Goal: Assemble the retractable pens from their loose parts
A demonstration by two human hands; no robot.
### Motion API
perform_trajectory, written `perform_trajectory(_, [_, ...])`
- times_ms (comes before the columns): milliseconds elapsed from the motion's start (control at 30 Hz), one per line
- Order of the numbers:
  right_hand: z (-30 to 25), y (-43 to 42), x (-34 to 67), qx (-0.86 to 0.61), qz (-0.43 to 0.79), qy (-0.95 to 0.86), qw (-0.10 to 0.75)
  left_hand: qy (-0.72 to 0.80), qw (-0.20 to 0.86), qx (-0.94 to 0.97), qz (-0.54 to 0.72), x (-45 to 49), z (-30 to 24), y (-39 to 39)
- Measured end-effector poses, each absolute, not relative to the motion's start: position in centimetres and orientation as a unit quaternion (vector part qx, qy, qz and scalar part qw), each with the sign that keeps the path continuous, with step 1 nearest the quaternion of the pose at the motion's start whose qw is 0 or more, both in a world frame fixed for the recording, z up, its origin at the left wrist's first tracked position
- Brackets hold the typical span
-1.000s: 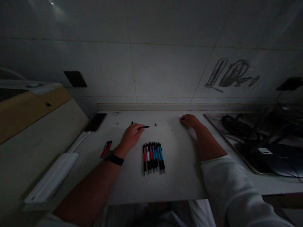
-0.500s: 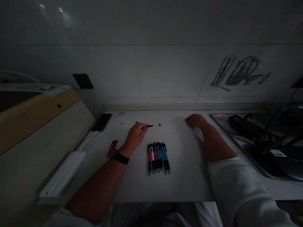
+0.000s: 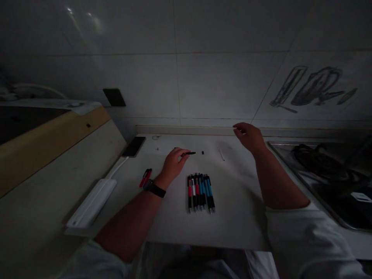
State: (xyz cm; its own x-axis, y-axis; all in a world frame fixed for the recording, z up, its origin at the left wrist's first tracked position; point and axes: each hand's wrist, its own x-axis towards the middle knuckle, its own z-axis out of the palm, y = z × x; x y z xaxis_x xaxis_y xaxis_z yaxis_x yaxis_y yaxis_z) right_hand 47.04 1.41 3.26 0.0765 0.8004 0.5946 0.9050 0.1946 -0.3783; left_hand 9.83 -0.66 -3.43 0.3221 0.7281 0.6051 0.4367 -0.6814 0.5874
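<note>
My left hand (image 3: 174,162) is closed around a slim black pen part (image 3: 190,153) whose dark tip points right. To its right lies a small black piece (image 3: 202,152), and beyond that a thin pale stick like a pen refill (image 3: 221,153). My right hand (image 3: 250,137) is raised over the far right of the table with its fingers curled together; whatever is in them, if anything, is hidden. Several click pens (image 3: 200,193) in red, white and blue lie side by side in front. Red pen parts (image 3: 145,178) rest by my left wrist.
A white power strip (image 3: 91,203) and a dark phone (image 3: 135,146) are at the left. A thin ring (image 3: 156,137) and a tiny piece (image 3: 157,149) lie near the back. On the right is a metal-edged stove (image 3: 308,174) with dark items. A tiled wall (image 3: 215,85) stands behind.
My right hand has lifted from the table toward the wall; the small dark-red item seen at its fingertips no longer shows. My left hand keeps its hold. The whole view has shifted slightly.
</note>
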Motion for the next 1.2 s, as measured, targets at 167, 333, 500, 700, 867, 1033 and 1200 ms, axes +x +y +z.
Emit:
perform_trajectory(167, [2.9, -1.7, 36.8, -0.513, 0.099, -0.781, 0.343, 0.338, 0.167, 0.808, 0.454, 10.0, -3.2, -1.1])
perform_trajectory(333, [-2.2, -4.5, 32.8, -0.487, 0.228, -0.772, 0.339, 0.307, 0.179, 0.823, 0.443, 10.5, -3.3, -1.6])
perform_trajectory(500, [-4.3, -4.9, 33.1, -0.498, 0.29, -0.718, 0.391, 0.299, 0.191, 0.839, 0.413, 10.6, -3.6, -1.6])
perform_trajectory(700, [-4.2, -4.4, 33.5, -0.483, 0.314, -0.712, 0.401, 0.329, 0.183, 0.814, 0.443, 10.2, -3.5, -1.2])
perform_trajectory(867, [-4.5, -4.5, 33.6, -0.472, 0.304, -0.731, 0.388, 0.318, 0.182, 0.822, 0.436, 10.3, -3.3, -1.3])
perform_trajectory(1033, [-5.0, -4.3, 33.4, -0.468, 0.292, -0.736, 0.393, 0.322, 0.184, 0.82, 0.437, 10.4, -3.3, -1.2])
perform_trajectory(1200, [-5.2, -4.3, 33.1, -0.466, 0.297, -0.724, 0.412, 0.326, 0.176, 0.82, 0.437, 10.4, -3.2, -1.2])
